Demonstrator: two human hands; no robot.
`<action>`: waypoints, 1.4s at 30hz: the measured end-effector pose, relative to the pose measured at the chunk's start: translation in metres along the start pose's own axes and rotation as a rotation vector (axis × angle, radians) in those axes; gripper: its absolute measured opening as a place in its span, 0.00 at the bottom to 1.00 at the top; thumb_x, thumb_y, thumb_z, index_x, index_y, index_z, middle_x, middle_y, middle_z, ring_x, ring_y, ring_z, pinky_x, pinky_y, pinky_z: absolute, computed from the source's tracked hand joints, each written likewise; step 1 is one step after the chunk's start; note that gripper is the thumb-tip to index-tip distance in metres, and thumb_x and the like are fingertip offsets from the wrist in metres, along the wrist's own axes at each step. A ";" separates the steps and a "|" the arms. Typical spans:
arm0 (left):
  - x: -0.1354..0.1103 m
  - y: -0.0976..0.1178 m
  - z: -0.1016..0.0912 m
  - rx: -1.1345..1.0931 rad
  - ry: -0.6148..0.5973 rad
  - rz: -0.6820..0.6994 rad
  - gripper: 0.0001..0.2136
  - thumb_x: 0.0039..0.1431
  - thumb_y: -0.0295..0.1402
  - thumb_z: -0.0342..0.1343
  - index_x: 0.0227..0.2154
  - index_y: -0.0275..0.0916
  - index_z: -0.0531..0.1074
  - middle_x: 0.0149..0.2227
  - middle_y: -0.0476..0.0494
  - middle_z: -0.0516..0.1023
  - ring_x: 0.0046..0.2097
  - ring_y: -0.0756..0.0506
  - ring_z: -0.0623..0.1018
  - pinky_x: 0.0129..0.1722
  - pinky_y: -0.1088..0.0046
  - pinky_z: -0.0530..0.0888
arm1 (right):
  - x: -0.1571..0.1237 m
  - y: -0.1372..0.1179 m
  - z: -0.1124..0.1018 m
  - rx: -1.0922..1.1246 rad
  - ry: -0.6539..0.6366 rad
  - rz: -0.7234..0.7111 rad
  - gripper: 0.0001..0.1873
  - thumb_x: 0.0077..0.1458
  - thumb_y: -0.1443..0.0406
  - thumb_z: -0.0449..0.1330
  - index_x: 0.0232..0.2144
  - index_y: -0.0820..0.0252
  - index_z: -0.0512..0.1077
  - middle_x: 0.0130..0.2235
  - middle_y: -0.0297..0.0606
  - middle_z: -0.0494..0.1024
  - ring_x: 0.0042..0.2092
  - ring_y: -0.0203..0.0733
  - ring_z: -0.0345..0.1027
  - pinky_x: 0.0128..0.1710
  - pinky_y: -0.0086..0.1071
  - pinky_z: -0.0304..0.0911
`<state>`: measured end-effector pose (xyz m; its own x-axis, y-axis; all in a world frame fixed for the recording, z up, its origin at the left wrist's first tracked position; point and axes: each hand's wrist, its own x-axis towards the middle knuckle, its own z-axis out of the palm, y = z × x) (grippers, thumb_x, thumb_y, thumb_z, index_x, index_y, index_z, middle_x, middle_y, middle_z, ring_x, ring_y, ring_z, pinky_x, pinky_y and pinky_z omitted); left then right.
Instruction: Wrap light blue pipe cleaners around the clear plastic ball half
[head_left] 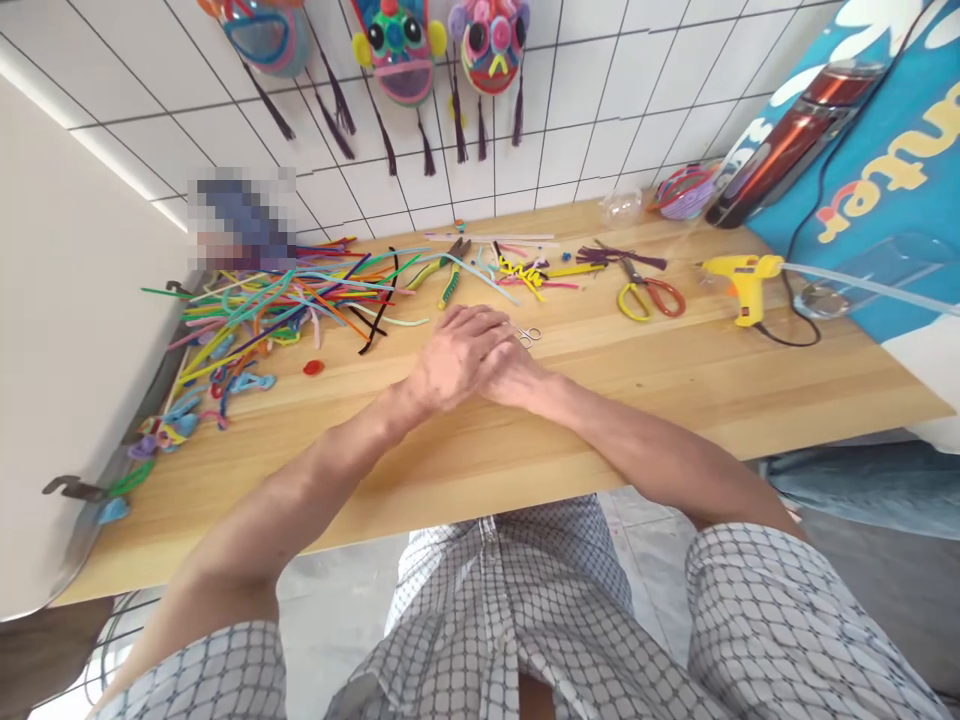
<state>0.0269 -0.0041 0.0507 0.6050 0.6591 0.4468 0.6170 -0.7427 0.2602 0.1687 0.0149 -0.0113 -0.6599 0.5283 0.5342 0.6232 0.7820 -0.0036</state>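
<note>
My left hand [452, 358] and my right hand [514, 372] rest together over the middle of the wooden table. The two are clasped, with fingers folded against each other and no object visible in them. Part of the right hand's fingers is hidden under the left. Just beyond the right hand lies a small pair of metal scissors [529, 337], partly covered. Behind the hands are pliers with green and yellow handles [448, 288] and a coiled yellow pipe cleaner [523, 272]. A red piece [313, 368] sits to the left.
Many coloured pipe cleaners [277, 295] are heaped at the left. Scissors with yellow and red handles [651, 298], a yellow glue gun [745, 280] with a cord and a dark red thermos [795, 145] stand or lie at the right. Decorated masks [399, 50] hang on the tiled wall.
</note>
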 end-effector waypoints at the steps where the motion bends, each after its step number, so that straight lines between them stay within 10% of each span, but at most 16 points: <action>1: 0.001 -0.014 -0.005 -0.011 0.028 -0.050 0.23 0.79 0.42 0.43 0.57 0.41 0.82 0.61 0.35 0.85 0.65 0.35 0.82 0.69 0.48 0.73 | 0.001 -0.001 -0.006 -0.014 -0.006 -0.032 0.18 0.72 0.68 0.53 0.57 0.56 0.77 0.51 0.45 0.83 0.58 0.55 0.73 0.60 0.51 0.73; 7: -0.001 -0.080 -0.030 -0.004 0.272 -0.386 0.21 0.74 0.51 0.51 0.33 0.44 0.79 0.43 0.42 0.88 0.53 0.36 0.87 0.61 0.51 0.77 | -0.002 -0.004 -0.038 -0.064 -0.045 -0.181 0.20 0.75 0.71 0.52 0.63 0.59 0.73 0.67 0.52 0.76 0.67 0.60 0.65 0.61 0.54 0.70; 10: -0.008 -0.055 -0.034 -0.143 0.373 -0.400 0.18 0.73 0.52 0.55 0.43 0.42 0.81 0.50 0.42 0.87 0.57 0.39 0.85 0.63 0.56 0.78 | -0.002 -0.003 -0.032 -0.032 -0.052 -0.181 0.20 0.75 0.71 0.53 0.64 0.59 0.72 0.67 0.51 0.75 0.67 0.60 0.65 0.61 0.54 0.70; 16: -0.003 0.003 -0.024 -0.373 0.085 -0.253 0.09 0.66 0.41 0.62 0.36 0.41 0.79 0.49 0.40 0.86 0.53 0.40 0.84 0.58 0.59 0.81 | 0.003 0.001 -0.010 0.061 -0.030 -0.186 0.20 0.74 0.69 0.55 0.64 0.58 0.73 0.65 0.48 0.78 0.69 0.55 0.65 0.67 0.53 0.67; 22: -0.005 -0.040 -0.021 -0.376 0.329 -0.550 0.06 0.63 0.35 0.60 0.31 0.41 0.75 0.30 0.49 0.81 0.33 0.46 0.79 0.39 0.69 0.77 | -0.004 0.005 -0.035 -0.011 -0.065 -0.221 0.24 0.70 0.70 0.57 0.66 0.58 0.72 0.67 0.51 0.76 0.69 0.61 0.65 0.63 0.56 0.69; 28: -0.037 -0.064 -0.007 -0.380 0.524 -0.568 0.10 0.70 0.43 0.61 0.35 0.43 0.74 0.32 0.49 0.82 0.36 0.47 0.80 0.43 0.69 0.78 | -0.008 0.028 -0.035 0.113 0.016 0.014 0.31 0.69 0.65 0.59 0.72 0.56 0.65 0.74 0.52 0.69 0.73 0.63 0.62 0.73 0.64 0.60; 37: -0.060 -0.027 0.007 -0.271 0.241 -0.146 0.08 0.76 0.37 0.58 0.41 0.43 0.79 0.40 0.44 0.87 0.42 0.44 0.85 0.47 0.65 0.79 | -0.015 0.038 -0.036 0.288 0.108 0.263 0.33 0.71 0.55 0.59 0.73 0.56 0.62 0.73 0.54 0.68 0.75 0.70 0.61 0.75 0.73 0.54; 42: -0.063 -0.032 0.002 -0.223 0.161 -0.183 0.09 0.77 0.35 0.57 0.40 0.43 0.80 0.37 0.43 0.87 0.39 0.45 0.85 0.42 0.66 0.79 | -0.017 0.033 -0.037 0.362 0.088 0.327 0.33 0.70 0.54 0.60 0.72 0.57 0.63 0.70 0.56 0.72 0.73 0.69 0.65 0.74 0.71 0.61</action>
<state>-0.0304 -0.0214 0.0123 0.3955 0.7702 0.5004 0.5722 -0.6328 0.5217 0.2164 0.0194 0.0108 -0.4067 0.7473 0.5255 0.5954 0.6531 -0.4680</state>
